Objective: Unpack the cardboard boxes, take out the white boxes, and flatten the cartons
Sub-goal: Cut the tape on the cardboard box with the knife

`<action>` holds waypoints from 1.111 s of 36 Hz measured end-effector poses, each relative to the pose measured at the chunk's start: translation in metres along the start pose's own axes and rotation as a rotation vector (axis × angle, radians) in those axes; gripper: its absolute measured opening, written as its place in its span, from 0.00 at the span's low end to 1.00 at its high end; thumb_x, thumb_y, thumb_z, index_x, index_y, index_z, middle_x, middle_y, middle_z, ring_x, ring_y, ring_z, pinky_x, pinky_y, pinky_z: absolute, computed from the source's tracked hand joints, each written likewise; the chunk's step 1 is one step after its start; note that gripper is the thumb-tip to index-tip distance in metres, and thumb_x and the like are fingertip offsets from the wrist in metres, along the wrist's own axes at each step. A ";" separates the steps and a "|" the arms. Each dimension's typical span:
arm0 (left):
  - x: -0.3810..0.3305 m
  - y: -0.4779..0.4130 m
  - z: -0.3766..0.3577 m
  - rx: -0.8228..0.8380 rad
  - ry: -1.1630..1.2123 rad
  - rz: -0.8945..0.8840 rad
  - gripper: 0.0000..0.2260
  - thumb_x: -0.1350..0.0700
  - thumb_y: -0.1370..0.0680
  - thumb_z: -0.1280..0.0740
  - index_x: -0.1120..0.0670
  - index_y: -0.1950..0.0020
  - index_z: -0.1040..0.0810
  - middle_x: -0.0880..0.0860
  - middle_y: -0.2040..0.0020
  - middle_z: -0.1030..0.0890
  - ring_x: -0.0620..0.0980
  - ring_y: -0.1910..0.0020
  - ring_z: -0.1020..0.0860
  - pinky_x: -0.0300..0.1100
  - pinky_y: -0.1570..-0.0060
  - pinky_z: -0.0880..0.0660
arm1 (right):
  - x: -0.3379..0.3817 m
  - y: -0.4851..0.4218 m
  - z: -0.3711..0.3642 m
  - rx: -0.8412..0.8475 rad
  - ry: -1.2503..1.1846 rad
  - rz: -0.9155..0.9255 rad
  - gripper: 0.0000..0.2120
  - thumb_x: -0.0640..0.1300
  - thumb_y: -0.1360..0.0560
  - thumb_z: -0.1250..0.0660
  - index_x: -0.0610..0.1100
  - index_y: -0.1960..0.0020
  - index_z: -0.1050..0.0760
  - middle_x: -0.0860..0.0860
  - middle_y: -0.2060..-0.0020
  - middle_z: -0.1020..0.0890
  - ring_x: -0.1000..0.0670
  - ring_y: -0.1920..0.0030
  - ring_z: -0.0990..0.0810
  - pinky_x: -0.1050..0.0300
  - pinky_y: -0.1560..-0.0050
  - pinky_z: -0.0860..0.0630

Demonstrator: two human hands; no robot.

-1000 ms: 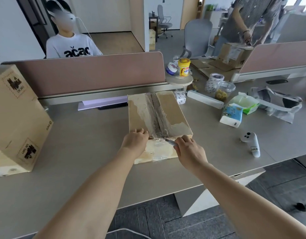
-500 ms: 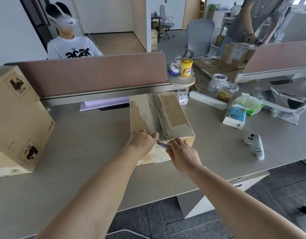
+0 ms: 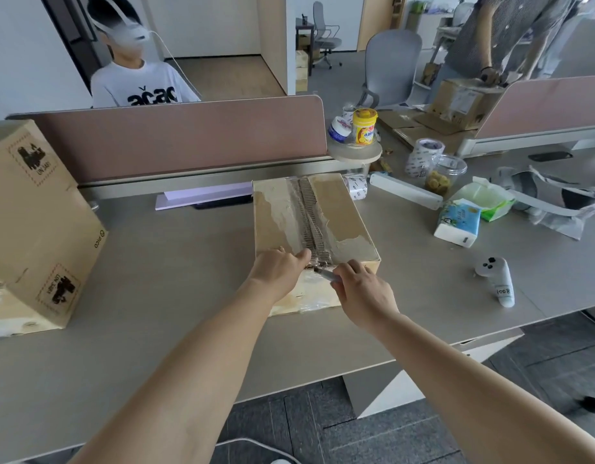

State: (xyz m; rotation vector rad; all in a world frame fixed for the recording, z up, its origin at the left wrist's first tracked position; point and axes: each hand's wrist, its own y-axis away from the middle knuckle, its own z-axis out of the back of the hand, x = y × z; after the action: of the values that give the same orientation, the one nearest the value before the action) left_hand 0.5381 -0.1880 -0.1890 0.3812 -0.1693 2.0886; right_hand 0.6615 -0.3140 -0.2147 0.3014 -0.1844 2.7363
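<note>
Carton point(image 3: 339, 209) is placed mid-desk, flaps closed, and is steadied by the flat left hand point(image 3: 279, 269). Slim tool point(image 3: 324, 273) is pinched in the right hand point(image 3: 359, 291) at the near seam end. 0 white boxes are out; 1 larger carton point(image 3: 38, 229) at left is judged unopened.

The left hand point(image 3: 279, 272) is resting flat on the near top edge of a taped brown cardboard box point(image 3: 343, 209) lying on the grey surface point(image 3: 175, 262). The right hand point(image 3: 363, 293) is gripping a slim grey tool point(image 3: 324, 273), its tip at the box's centre seam.
</note>
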 end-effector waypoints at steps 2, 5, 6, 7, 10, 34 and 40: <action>0.000 0.000 -0.001 -0.007 0.014 0.007 0.23 0.71 0.26 0.43 0.56 0.32 0.37 0.59 0.52 0.20 0.56 0.55 0.21 0.40 0.75 0.44 | -0.003 0.001 0.001 -0.012 -0.004 -0.038 0.13 0.50 0.18 0.45 0.45 0.41 0.29 0.49 0.44 0.26 0.44 0.45 0.25 0.53 0.61 0.30; 0.001 0.000 -0.002 -0.011 0.043 0.028 0.24 0.71 0.26 0.43 0.56 0.32 0.37 0.59 0.53 0.20 0.54 0.61 0.26 0.40 0.74 0.44 | -0.008 0.003 0.005 -0.021 0.042 -0.056 0.12 0.50 0.18 0.46 0.45 0.40 0.30 0.50 0.44 0.27 0.44 0.44 0.26 0.54 0.61 0.30; 0.001 0.000 -0.002 -0.012 0.047 0.034 0.24 0.71 0.26 0.44 0.56 0.32 0.37 0.59 0.53 0.20 0.54 0.62 0.29 0.40 0.74 0.44 | -0.008 0.004 0.006 -0.020 0.061 -0.059 0.12 0.50 0.18 0.46 0.45 0.40 0.30 0.50 0.44 0.27 0.44 0.44 0.26 0.54 0.61 0.31; 0.001 0.000 -0.002 -0.013 0.049 0.038 0.24 0.71 0.26 0.44 0.56 0.32 0.37 0.59 0.53 0.20 0.54 0.63 0.30 0.40 0.74 0.44 | -0.008 0.005 0.007 -0.018 0.072 -0.064 0.13 0.50 0.18 0.46 0.45 0.40 0.30 0.50 0.44 0.27 0.44 0.44 0.26 0.54 0.61 0.31; 0.000 0.000 -0.003 -0.021 0.065 0.039 0.24 0.71 0.26 0.44 0.56 0.32 0.37 0.59 0.52 0.20 0.54 0.61 0.27 0.40 0.74 0.44 | -0.004 0.007 0.008 -0.023 0.056 -0.066 0.13 0.50 0.18 0.46 0.44 0.40 0.30 0.49 0.44 0.27 0.43 0.46 0.25 0.53 0.60 0.31; -0.001 -0.001 -0.010 -0.037 0.068 0.061 0.24 0.70 0.25 0.44 0.56 0.30 0.38 0.60 0.50 0.20 0.56 0.51 0.21 0.43 0.60 0.31 | -0.003 0.005 0.009 0.007 0.054 -0.052 0.12 0.50 0.18 0.46 0.44 0.41 0.30 0.49 0.45 0.27 0.43 0.46 0.24 0.52 0.59 0.29; -0.001 0.001 -0.008 -0.028 0.069 0.071 0.25 0.70 0.25 0.45 0.56 0.30 0.39 0.60 0.50 0.21 0.56 0.52 0.22 0.43 0.62 0.32 | -0.001 0.003 0.012 0.014 0.107 -0.067 0.12 0.49 0.18 0.47 0.44 0.40 0.31 0.49 0.44 0.27 0.43 0.45 0.25 0.54 0.61 0.33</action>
State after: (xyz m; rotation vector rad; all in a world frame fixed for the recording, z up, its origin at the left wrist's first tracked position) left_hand 0.5358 -0.1869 -0.1971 0.2892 -0.1728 2.1634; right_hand 0.6639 -0.3189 -0.2035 0.1614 -0.1245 2.6800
